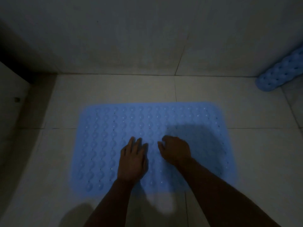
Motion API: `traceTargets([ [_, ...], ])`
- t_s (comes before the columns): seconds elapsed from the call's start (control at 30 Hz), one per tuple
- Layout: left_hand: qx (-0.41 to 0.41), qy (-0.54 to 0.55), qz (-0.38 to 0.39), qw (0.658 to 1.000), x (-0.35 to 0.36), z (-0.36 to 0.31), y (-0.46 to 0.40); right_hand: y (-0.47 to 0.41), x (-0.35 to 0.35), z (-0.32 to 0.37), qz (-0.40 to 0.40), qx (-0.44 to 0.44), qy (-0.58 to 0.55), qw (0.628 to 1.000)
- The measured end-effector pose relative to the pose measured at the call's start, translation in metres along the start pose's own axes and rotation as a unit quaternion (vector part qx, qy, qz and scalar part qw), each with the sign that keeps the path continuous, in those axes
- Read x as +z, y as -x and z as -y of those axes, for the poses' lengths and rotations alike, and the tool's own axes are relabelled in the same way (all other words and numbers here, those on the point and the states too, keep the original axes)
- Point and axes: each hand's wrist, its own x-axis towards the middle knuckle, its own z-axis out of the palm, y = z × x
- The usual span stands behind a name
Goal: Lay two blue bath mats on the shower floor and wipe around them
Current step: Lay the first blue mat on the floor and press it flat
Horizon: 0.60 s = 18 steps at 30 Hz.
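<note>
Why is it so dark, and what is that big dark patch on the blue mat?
Head view: the light is dim, so the tiled floor looks grey and the corners fade to black. The dark patch on the flat blue mat is a shadow, just past the right hand. The left hand looks slightly blurred. The rolled mat at the right edge looks bent by the wide lens.

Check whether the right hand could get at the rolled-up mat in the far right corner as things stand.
Probably yes, with a stretch. The right hand sits over the flat mat holding nothing, and only bare floor tile lies between it and the rolled mat against the wall. The person may need to lean right.
</note>
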Motion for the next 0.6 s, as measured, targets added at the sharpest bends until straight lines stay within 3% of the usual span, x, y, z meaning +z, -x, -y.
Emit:
traceTargets([
  [0.13,0.029,-0.016,0.025,0.999,0.025,-0.021,0.008,-0.022,-0.026,-0.017,-0.045,-0.008,-0.071,0.996],
  [0.37,0.023,-0.041,-0.012,0.999,0.035,-0.029,0.006,-0.025,0.003,-0.031,-0.147,-0.085,-0.087,0.982],
  [0.6,0.016,-0.045,0.004,0.999,0.037,-0.03,0.008,-0.017,0.018,-0.036,-0.177,-0.107,-0.125,0.97],
])
